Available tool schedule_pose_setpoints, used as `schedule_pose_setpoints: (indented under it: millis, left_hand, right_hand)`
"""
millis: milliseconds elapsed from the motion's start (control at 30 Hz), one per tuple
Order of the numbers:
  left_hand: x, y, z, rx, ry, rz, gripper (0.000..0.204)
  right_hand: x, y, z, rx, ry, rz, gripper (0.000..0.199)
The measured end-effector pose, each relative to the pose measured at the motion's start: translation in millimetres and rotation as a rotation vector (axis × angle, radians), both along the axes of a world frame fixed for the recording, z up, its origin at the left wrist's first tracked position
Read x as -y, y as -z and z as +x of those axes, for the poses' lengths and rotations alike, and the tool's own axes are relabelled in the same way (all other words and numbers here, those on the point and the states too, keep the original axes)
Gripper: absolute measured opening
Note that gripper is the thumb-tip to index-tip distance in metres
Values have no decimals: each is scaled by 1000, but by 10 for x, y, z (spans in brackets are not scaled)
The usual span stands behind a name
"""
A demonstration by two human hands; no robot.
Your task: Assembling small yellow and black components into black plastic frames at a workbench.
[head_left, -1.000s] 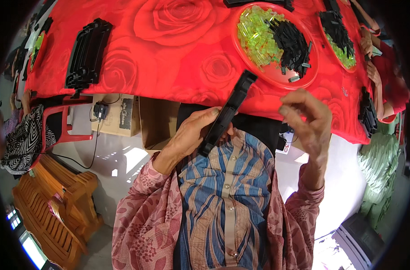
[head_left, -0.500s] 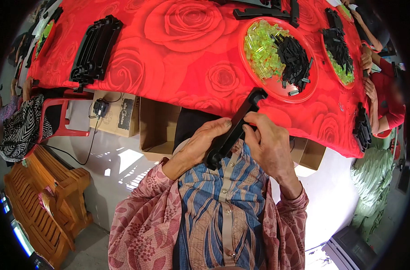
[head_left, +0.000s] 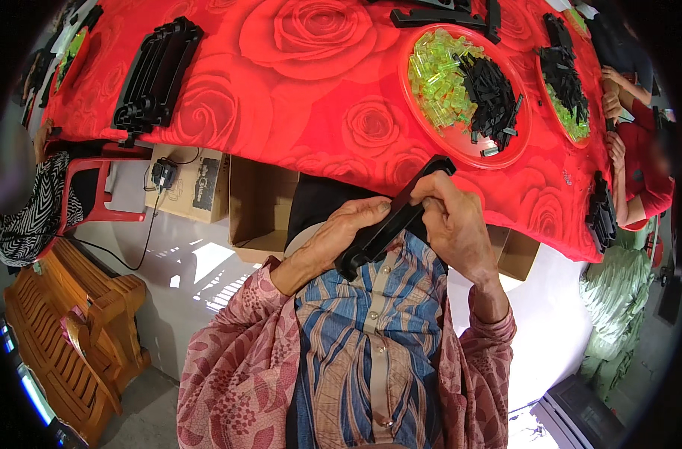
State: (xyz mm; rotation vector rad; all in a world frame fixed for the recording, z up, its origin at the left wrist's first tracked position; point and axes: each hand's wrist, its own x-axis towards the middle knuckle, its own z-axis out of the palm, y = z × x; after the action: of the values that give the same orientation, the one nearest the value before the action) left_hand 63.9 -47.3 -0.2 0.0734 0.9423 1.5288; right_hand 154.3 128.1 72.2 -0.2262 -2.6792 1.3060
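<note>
A long black plastic bar (head_left: 386,230) with raised, knobbed ends slants between my hands, in front of the table's near edge. My left hand (head_left: 350,230) grips its lower part, the thumb lying along the side. Higher up, my right hand (head_left: 455,221) is closed at the bar with thumb and forefinger pinched together; whether a small piece sits between those fingertips is hidden. Beyond the bar stands a round red tray (head_left: 461,151) on the table. It holds yellow-green translucent pieces (head_left: 437,82) on its left side and small black strips (head_left: 489,93) on its right.
A red rose-patterned cloth covers the table (head_left: 311,97). Stacked black bars (head_left: 157,75) lie at left, more black bars (head_left: 438,19) at the back. Another filled tray (head_left: 564,93) is at right, near a person in red (head_left: 648,161). Cardboard boxes (head_left: 262,206) stand underneath; a wooden bench (head_left: 71,329) is lower left.
The bar's upper end has shifted slightly right and down. My right hand has moved a little right, its fingers curled more tightly. My left hand keeps its grip.
</note>
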Motion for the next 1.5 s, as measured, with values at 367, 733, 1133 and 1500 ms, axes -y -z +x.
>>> schedule_pose_setpoints:
  millis: [367, 733, 1133, 1500]
  left_hand:
    - [-23, 27, 16, 136, 12, 116, 40]
    - [-13, 102, -23, 168, 14, 185, 40]
    - [181, -369, -154, -285, 51, 43, 45]
    - [789, -493, -1128, -1407, -680, -643, 55]
  right_hand:
    - [44, -29, -10, 97, 126, -164, 28]
    - [199, -168, 16, -101, 250, -117, 27]
    - [97, 154, 344, -162, 465, -284, 12]
    - [-73, 625, 353, -78, 489, -310, 16]
